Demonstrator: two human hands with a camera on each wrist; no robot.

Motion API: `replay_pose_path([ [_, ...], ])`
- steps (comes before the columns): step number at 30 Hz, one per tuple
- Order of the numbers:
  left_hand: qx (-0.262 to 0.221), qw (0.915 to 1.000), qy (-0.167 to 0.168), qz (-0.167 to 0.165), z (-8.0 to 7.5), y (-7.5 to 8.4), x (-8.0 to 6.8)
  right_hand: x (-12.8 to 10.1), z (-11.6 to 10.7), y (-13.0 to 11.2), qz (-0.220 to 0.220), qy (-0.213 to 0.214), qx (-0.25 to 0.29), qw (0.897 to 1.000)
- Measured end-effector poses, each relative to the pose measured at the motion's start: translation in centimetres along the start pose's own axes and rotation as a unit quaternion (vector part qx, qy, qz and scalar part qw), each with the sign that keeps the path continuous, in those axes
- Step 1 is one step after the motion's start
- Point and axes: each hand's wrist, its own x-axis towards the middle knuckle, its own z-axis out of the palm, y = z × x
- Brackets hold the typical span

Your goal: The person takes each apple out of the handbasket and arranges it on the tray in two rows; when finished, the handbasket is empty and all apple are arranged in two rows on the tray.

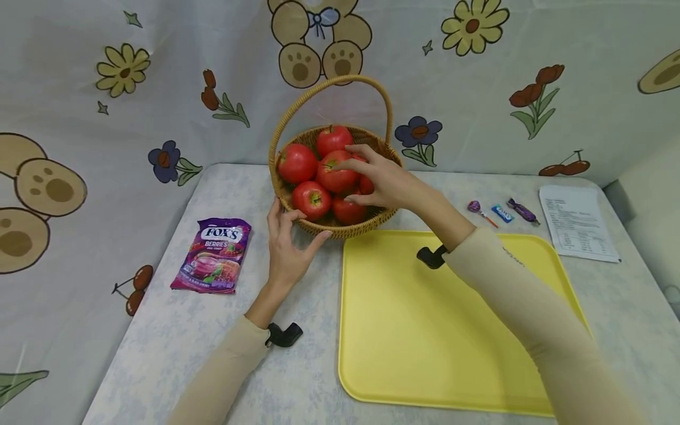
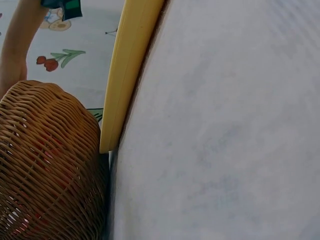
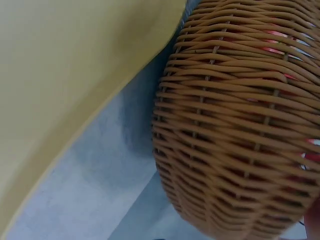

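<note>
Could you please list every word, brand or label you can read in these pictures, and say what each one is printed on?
"FOX'S": on the purple candy bag lying left of the wicker basket.
"BERRIES": on the same bag, under the brand name; the smaller print below it is too blurred to read.
Printed sheet of paper: lines of text, too small to read.
Blue wrapped candy: white lettering, too small to read.

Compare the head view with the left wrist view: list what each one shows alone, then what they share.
Head view only: the red apples in full, both hands, the left hand on the basket's near wall, the right hand over the apples, a candy bag, three sweets and a sheet of paper.
Left wrist view only: the basket's weave close up, with red glimpsed through its gaps.
Both: the wicker basket, the yellow tray, the table and the flowered backdrop.
</note>
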Motion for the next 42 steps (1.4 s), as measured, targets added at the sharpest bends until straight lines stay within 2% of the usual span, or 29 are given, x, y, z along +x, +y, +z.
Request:
replay_pose_path([
  [6,0.011,0.9999,-0.008,-0.004,0.1,-0.1,-0.1,2.0,1.1,0.8,-0.018,-0.011,-0.01,1.0],
  [12,0.015,0.9998,-0.01,-0.008,-0.2,-0.1,0.0,3.0,1.6,1.2,-0.03,-0.007,-0.007,1.0],
  [21,0.017,0.9998,-0.009,-0.008,-0.1,-0.2,-0.1,3.0,1.7,1.2,-0.008,-0.005,-0.013,1.0],
  [26,0.017,0.9998,-0.008,-0.01,0.0,-0.1,-0.2,2.7,1.2,1.2,0.003,0.016,0.029,0.999],
  [34,0.008,0.9999,-0.009,-0.008,-0.1,-0.2,-0.1,0.6,-0.3,0.0,-0.023,0.087,0.081,0.993],
  [42,0.003,1.0,-0.006,-0.005,-0.1,0.0,-0.2,-4.5,-1.2,-2.3,-0.017,0.131,0.166,0.977],
])
